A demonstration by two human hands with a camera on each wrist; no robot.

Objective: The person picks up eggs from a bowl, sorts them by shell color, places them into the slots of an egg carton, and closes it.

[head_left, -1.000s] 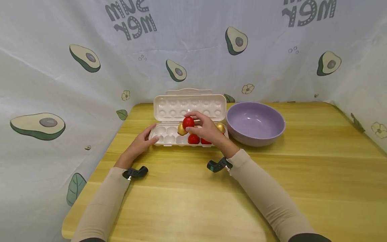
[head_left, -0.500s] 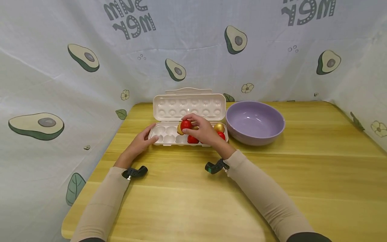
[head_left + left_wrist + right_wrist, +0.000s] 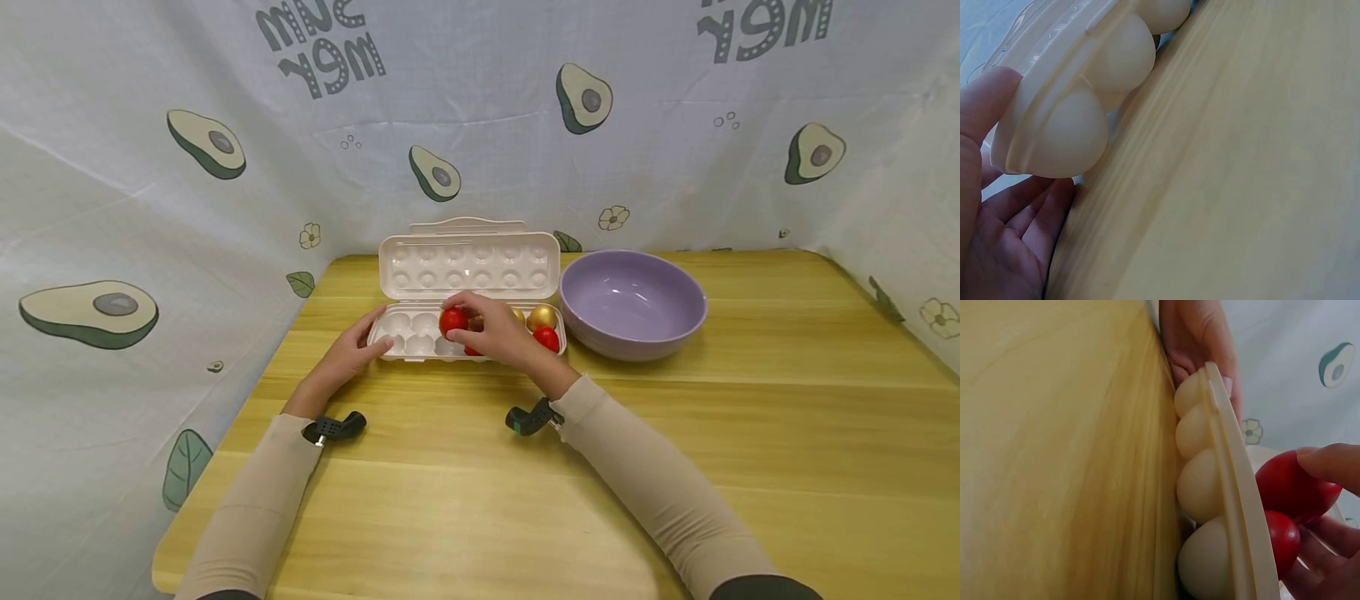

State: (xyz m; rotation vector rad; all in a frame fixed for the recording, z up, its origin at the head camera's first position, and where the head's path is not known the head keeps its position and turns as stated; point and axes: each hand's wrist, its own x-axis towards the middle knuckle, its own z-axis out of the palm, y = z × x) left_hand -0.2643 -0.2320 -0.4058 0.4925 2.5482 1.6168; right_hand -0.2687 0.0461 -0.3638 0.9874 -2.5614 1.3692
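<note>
A beige plastic egg box (image 3: 420,358) stands on the table with its lid folded back. My left hand (image 3: 348,354) grips its left end, the thumb (image 3: 991,94) over the rim and the fingers lower down at the end wall. In my right hand (image 3: 495,332) a red egg (image 3: 453,320) is pinched between thumb and fingers, low over the box's middle. Another red egg (image 3: 1283,544) sits in the box just beside it. Toward the right end lie a gold egg (image 3: 542,317) and a red egg (image 3: 546,338). The cups at the left end hold nothing; my right hand hides part of the middle.
A purple bowl (image 3: 633,304) stands right beside the box's right end. Behind the wooden table (image 3: 450,483) hangs a white curtain (image 3: 510,108) printed with avocados, and the raised lid (image 3: 469,262) stands close to it.
My right hand has moved slightly left and down with the red egg, closer to the box's cups. More eggs at the right end now show. The left hand has stayed in place.
</note>
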